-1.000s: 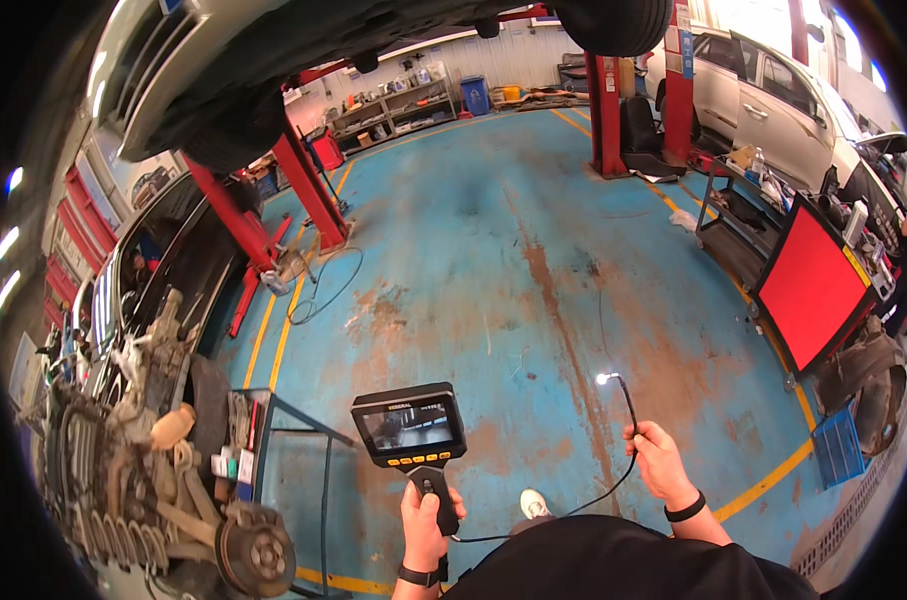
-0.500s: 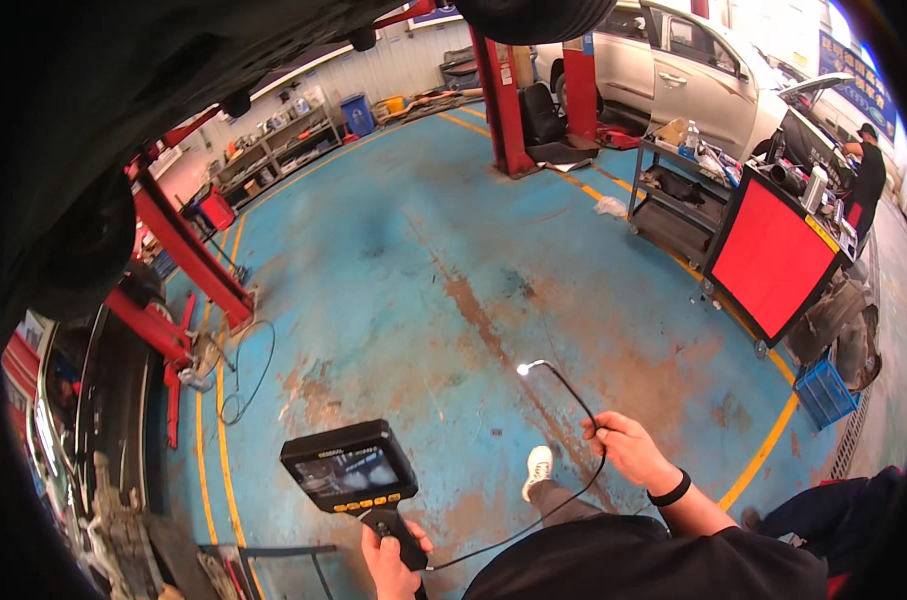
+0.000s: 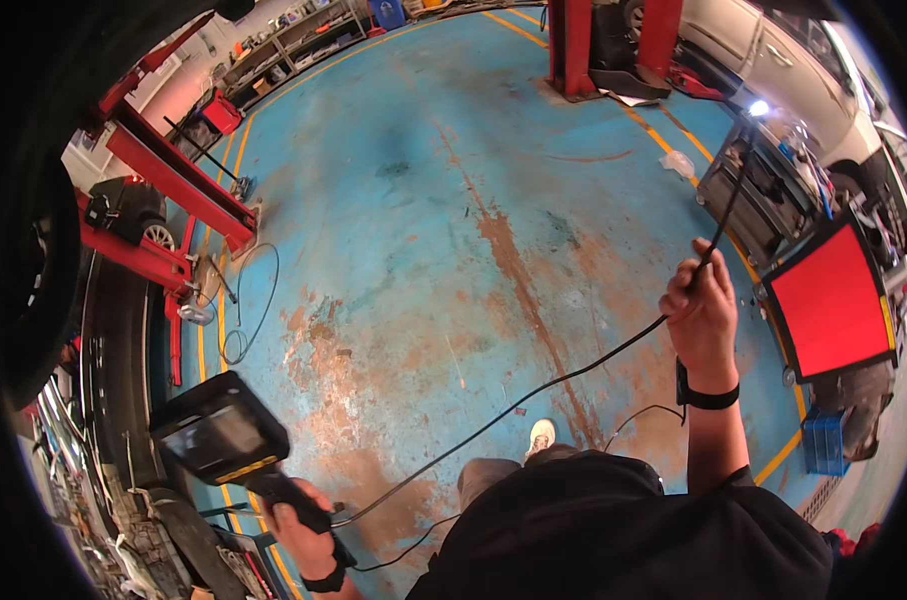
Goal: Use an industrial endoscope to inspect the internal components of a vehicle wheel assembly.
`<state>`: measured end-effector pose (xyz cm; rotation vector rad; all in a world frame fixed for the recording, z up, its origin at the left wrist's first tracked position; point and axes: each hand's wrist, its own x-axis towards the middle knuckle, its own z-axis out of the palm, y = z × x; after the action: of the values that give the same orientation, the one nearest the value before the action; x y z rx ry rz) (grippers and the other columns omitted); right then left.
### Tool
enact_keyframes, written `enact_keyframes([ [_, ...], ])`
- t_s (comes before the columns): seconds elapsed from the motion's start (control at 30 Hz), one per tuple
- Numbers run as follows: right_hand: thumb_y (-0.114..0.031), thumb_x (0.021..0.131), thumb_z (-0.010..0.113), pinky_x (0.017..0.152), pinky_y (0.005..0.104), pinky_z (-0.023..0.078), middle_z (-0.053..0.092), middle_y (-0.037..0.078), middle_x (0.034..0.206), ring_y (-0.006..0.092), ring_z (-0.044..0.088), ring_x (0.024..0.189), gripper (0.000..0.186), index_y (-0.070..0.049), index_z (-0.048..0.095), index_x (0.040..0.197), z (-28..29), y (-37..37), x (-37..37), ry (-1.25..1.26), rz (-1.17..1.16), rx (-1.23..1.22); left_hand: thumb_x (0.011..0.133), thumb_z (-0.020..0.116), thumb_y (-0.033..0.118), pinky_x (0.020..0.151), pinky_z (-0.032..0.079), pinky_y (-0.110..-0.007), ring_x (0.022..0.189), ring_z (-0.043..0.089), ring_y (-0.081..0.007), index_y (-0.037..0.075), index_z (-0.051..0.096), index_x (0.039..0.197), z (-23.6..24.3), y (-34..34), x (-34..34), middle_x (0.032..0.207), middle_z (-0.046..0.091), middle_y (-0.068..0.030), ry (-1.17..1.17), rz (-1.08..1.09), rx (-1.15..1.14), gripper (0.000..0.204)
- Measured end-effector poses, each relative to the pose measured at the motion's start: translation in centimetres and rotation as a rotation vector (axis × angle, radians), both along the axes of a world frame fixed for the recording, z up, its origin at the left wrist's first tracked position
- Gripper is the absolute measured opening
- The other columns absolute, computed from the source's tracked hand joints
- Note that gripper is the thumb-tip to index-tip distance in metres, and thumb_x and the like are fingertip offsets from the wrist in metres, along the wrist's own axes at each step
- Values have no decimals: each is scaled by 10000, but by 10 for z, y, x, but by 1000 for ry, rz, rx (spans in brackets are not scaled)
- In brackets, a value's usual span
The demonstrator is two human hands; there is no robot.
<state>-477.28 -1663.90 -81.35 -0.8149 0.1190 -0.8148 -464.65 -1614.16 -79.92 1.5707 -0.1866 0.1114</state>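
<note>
My left hand (image 3: 305, 530) is wrapped round the pistol grip of a black inspection camera (image 3: 223, 428), low on the left, its screen tilted and its buttons yellow. From the grip a thin black probe cable (image 3: 513, 408) crosses in front of me to my right hand (image 3: 701, 305), which is raised at the right. My right fingers pinch the cable, and its end stands upward above them. At that end shines a bright white light (image 3: 758, 108), seen in front of the grey tool cart. A second dark cable hangs near my body.
A grey cart (image 3: 763, 190) and a red panel (image 3: 831, 305) stand at the right, with a blue crate (image 3: 826, 442) below. Red lift posts (image 3: 168, 170) rise at left and back. A light-coloured car (image 3: 743, 45) is at the far right. Blue worn floor (image 3: 373, 230) lies between.
My right hand has risen and moved right, lifting the lit probe end from over the floor to the cart's height. My left hand has moved left with the inspection camera. The view has tilted down.
</note>
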Motion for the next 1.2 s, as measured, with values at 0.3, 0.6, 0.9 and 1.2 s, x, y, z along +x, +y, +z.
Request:
enact_keyframes([
  [0.3,-253,1058,423,549,214,423,582,19,1025,78,499,691,292,-178,531,1320,70,-56,173,-492,426,281,982,531,430,686,483,-324,890,538,-231,-3,432,1399,17,-37,183,1075,542,-128,60,-88,-21,609],
  [0.6,-261,1065,365,469,224,345,623,-22,839,75,428,472,309,-167,544,1299,141,-88,286,-802,343,-66,881,607,605,568,422,-280,671,513,-168,-11,478,1224,44,-214,444,824,543,-75,62,-565,42,716],
  [0.9,-307,1077,341,445,247,296,553,-23,717,90,400,476,218,-159,495,1039,146,-148,341,-608,-75,-292,809,700,629,522,457,-241,574,532,-105,9,520,1147,68,-448,567,771,585,-26,170,-1131,31,728],
  [1.2,-261,1013,540,484,250,401,632,83,779,139,577,581,246,-23,556,1077,179,-226,368,63,-1105,-763,855,722,474,542,483,-257,636,612,-140,0,543,1169,104,-690,615,825,649,-64,208,-1843,-69,596],
])
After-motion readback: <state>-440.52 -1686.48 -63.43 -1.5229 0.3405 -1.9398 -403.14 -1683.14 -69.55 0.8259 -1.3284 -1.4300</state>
